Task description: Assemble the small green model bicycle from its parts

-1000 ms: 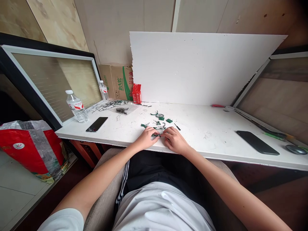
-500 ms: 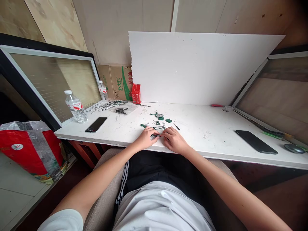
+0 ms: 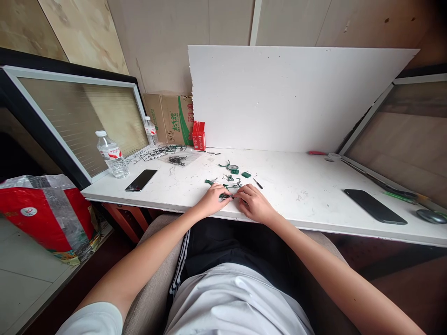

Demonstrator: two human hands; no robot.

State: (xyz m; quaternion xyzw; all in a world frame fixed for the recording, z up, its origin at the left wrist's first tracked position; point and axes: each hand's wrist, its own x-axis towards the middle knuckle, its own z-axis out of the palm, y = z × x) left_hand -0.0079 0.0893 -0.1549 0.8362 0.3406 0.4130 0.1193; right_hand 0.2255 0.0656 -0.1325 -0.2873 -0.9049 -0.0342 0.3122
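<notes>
Pinching a small dark part [image 3: 225, 197] in left hand [image 3: 212, 200] and right hand [image 3: 257, 203], near the worktop's [image 3: 296, 204] front edge.
Seemingly partway along — with green pieces [image 3: 246, 175] lying loose just beyond, perhaps yet to be handled; hard to tell any joins.

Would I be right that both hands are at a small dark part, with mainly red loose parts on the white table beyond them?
Not quite: the head view shows those loose parts are mainly green, not red; the rest holds.
</notes>
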